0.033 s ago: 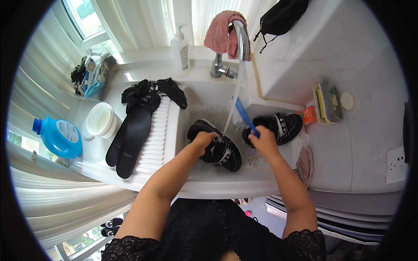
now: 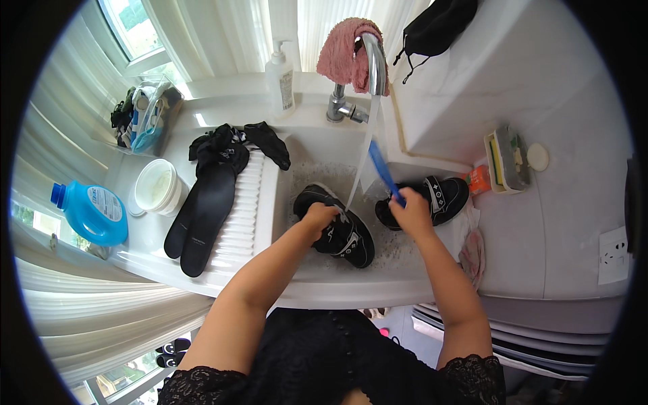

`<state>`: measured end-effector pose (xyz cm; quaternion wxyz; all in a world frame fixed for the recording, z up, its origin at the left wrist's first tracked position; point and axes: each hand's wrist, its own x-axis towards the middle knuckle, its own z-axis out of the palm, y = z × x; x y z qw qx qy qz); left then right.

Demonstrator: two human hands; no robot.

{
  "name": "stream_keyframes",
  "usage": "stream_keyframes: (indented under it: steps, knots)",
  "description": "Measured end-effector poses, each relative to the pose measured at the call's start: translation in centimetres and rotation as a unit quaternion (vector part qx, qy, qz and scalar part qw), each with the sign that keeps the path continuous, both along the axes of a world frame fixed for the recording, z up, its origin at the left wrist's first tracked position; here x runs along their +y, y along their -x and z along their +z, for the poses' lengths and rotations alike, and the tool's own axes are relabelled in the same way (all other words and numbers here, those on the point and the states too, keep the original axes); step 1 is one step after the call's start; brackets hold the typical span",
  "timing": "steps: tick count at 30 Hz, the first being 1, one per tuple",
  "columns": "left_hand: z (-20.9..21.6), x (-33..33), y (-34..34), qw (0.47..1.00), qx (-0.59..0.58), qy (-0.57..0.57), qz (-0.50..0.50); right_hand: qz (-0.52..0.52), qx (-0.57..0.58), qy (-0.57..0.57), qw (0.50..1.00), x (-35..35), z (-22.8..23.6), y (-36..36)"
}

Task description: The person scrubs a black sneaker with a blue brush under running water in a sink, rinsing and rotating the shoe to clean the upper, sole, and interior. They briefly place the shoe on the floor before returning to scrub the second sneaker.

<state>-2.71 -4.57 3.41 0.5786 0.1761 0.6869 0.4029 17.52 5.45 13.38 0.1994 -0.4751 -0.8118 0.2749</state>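
A black shoe with white trim (image 2: 352, 244) lies in the sink basin (image 2: 325, 147), its toe toward me. My left hand (image 2: 322, 217) is closed on the shoe's upper near its opening. Water (image 2: 366, 154) runs from the chrome faucet (image 2: 376, 64) down toward this shoe. In my right hand (image 2: 412, 210) is the handle of a blue brush (image 2: 385, 170), its far end raised near the stream; its bristles cannot be made out. Behind that hand a second black shoe (image 2: 447, 201) rests against the basin's right side. Grey suds and dirt spots cover the basin floor.
On the ribbed drainboard at left lie two black insoles (image 2: 208, 219) and a bunched black cloth (image 2: 219, 147). Beyond them stand a white tub (image 2: 158, 185), a blue detergent bottle (image 2: 96, 214) and a pump bottle (image 2: 279, 81). A sponge holder (image 2: 503, 162) sits at right.
The brush has lifted slightly, its far end moving up and a little right. My left hand and the shoe it grips have shifted very slightly right.
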Motion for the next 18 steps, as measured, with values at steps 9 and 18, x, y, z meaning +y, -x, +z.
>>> stream_keyframes:
  steps: [9, 18]
  knots:
    - [6.0, 0.1, -4.8, 0.871, 0.4, -0.113, -0.262, -0.054, 0.214, 0.174, 0.96, 9.3, 2.9, 9.9]
    - [4.6, -5.3, -2.0, 0.873, 0.388, -0.237, -0.178, -0.086, 0.306, 0.244, 0.916, 12.3, 2.8, 14.8]
